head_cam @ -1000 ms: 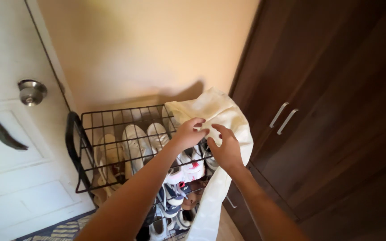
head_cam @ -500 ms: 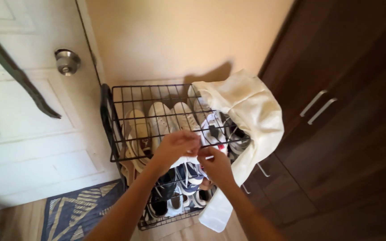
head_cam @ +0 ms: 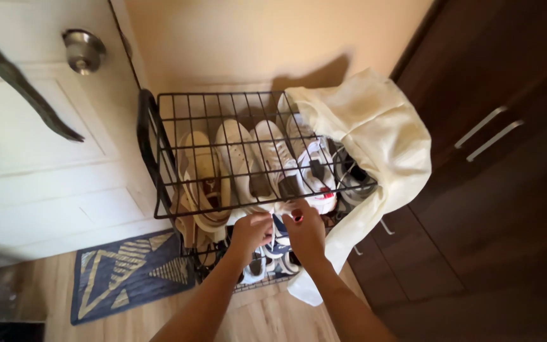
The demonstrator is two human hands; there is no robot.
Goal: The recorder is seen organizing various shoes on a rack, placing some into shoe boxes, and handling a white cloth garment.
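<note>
Closest to me, my two forearms run up from the bottom edge and meet at the front of the black wire shoe rack (head_cam: 159,158). My left hand (head_cam: 251,230) and right hand (head_cam: 305,229) sit close together, almost touching, fingers curled in at the front edge of the rack's second tier. They seem to pinch something small and pale at a white sneaker (head_cam: 314,180) with red accents, but I cannot tell exactly what is gripped or how firmly.

Below my hands, lower tiers hold more shoes, dark and white ones, partly hidden by my wrists. On the floor to the left lies a blue doormat (head_cam: 125,275) with a tan geometric line pattern, on light wood flooring.

The rack's top grid is bare on the left. Through it I see a tan shoe (head_cam: 202,174) on the left, then a pair of white shoes (head_cam: 248,161). A cream cloth (head_cam: 375,139) is draped over the rack's right end and hangs down its side to near the floor.

Farther off, a white panelled door (head_cam: 39,139) with a round metal knob (head_cam: 83,49) stands left, a dark wood wardrobe (head_cam: 508,190) with two bar handles right, and a beige wall behind.
</note>
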